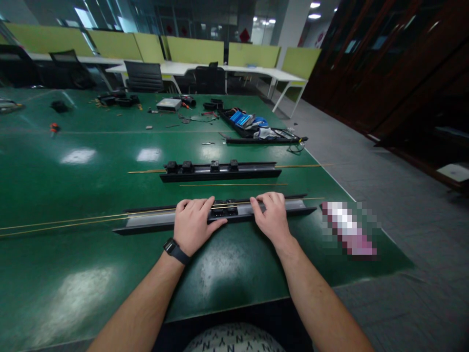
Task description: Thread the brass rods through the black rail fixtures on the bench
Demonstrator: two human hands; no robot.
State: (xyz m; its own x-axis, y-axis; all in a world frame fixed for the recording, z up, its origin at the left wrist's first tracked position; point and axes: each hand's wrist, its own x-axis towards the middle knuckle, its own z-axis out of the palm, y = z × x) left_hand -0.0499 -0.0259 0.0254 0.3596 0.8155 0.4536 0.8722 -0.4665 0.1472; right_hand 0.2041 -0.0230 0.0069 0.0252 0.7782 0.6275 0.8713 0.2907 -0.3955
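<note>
A long black channel [146, 229] with a silvery inside lies across the green table in front of me. Two small black blocks [224, 210] sit side by side in its middle, between my hands. Thin brass-coloured rods [54, 223] run along the channel and stick out far past its left end. My left hand [193, 222] wraps over the channel left of the blocks, fingers at the far wall, thumb along the near edge. On the right of the blocks, my right hand [271, 215] grips the channel with bent fingers, its thumb pointing towards the rods.
Behind lies a second black channel [220, 175] with several black blocks and rods through it. A loose rod [234, 185] rests between the channels. A pixelated pink-and-white item [346, 227] is at right. Farther back are a black tray [240, 129] with blue packets and an orange-handled tool [54, 128].
</note>
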